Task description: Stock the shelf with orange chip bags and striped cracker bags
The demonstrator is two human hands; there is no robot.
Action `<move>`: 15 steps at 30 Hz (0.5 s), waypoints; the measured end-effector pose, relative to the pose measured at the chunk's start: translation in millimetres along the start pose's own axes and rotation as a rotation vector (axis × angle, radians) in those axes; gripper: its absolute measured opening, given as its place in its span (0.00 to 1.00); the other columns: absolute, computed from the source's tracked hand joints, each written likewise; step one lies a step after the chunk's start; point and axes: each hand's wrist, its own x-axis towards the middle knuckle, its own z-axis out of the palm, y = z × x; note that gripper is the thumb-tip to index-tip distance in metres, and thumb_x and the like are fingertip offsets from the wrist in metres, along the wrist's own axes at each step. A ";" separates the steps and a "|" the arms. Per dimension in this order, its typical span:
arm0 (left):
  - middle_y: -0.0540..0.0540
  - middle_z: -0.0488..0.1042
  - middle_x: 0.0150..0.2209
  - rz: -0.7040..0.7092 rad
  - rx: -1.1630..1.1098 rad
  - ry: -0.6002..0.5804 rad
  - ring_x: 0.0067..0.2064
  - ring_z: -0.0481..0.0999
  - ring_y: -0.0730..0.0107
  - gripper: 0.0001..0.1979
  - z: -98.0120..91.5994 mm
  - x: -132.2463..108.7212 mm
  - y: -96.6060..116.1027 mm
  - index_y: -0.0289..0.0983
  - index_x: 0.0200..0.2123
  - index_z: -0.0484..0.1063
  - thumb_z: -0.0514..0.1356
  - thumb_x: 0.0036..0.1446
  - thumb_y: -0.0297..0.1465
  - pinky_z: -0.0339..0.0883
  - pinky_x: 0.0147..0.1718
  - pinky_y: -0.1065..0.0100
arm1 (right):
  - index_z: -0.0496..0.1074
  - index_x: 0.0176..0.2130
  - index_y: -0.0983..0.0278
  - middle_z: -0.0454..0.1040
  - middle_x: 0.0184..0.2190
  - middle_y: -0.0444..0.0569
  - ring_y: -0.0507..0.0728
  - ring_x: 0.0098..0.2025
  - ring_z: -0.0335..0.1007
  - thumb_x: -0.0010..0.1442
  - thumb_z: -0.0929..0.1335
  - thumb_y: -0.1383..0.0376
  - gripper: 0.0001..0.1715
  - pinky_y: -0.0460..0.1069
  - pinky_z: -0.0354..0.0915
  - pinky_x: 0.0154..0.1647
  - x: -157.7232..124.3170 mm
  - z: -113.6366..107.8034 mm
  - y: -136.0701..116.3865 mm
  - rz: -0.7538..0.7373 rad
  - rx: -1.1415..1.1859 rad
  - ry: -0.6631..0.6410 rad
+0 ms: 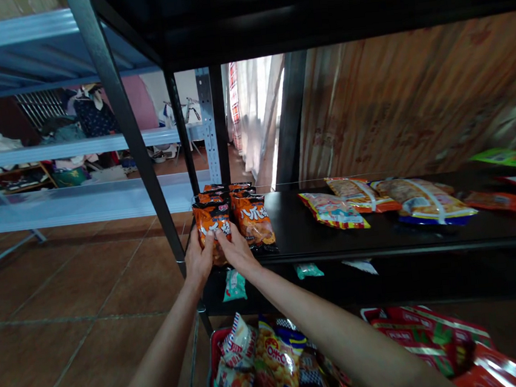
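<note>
Orange packet: head view; stands upright at the front left corner of the black shelf, held between both hands.
Left hand: fingers closed on the packet's left edge, thumb at its front.
Right hand: fingers pinching the packet's right edge and lower front.
Neighbouring packet: same orange kind, just beside on the right; more stand behind.
Flat packets: lying further right along the shelf, well apart.
Red basket: below the forearms, filled with mixed snack bags.
</note>
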 end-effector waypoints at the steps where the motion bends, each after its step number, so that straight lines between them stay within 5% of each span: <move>1: 0.41 0.71 0.53 -0.011 -0.008 -0.003 0.55 0.70 0.57 0.23 0.3 0.2 -0.4 0.39 0.55 0.63 0.48 0.61 0.45 0.62 0.53 0.56 | 0.63 0.56 0.61 0.73 0.49 0.53 0.59 0.51 0.70 0.62 0.60 0.51 0.27 0.55 0.62 0.55 0.1 0.0 0.1 0.010 0.007 -0.005; 15: 0.41 0.70 0.55 0.043 -0.111 0.039 0.57 0.69 0.59 0.25 9.9 16.4 -17.6 0.39 0.57 0.62 0.50 0.61 0.45 0.60 0.56 0.57 | 0.61 0.58 0.60 0.74 0.48 0.52 0.60 0.50 0.70 0.61 0.61 0.53 0.28 0.56 0.62 0.54 10.6 8.4 1.8 0.016 -0.021 0.044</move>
